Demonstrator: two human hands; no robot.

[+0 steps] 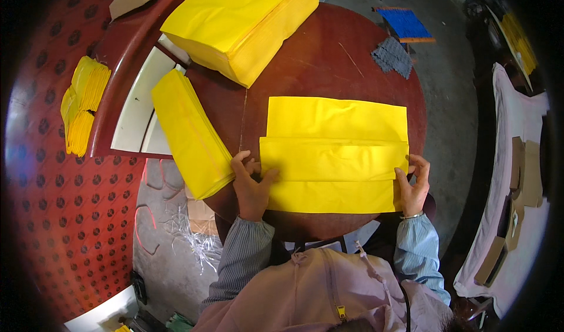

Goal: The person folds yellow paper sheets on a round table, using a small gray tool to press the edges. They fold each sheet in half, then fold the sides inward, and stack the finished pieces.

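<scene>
A yellow fabric-like sheet [335, 159] lies on the round dark red table in front of me, with a folded strip crossing its middle. At its right edge my right hand [415, 185] pinches the fold between thumb and fingers. My left hand [249, 186] is at the left edge, its thumb apart from the bent fingers and slightly blurred; nothing shows between them. Left of that hand, a narrow stack of folded yellow pieces [191, 135] lies slanted, reaching over the table's edge. A tall block of stacked yellow sheets [241, 24] sits at the far left.
On the table's [329, 56] far right side are a dark grey cloth [392, 57] and a blue piece [406, 24]. More yellow bundles [85, 106] rest on the red patterned surface [64, 197] at left. Cardboard pieces [517, 209] lie on a pale-covered surface at right.
</scene>
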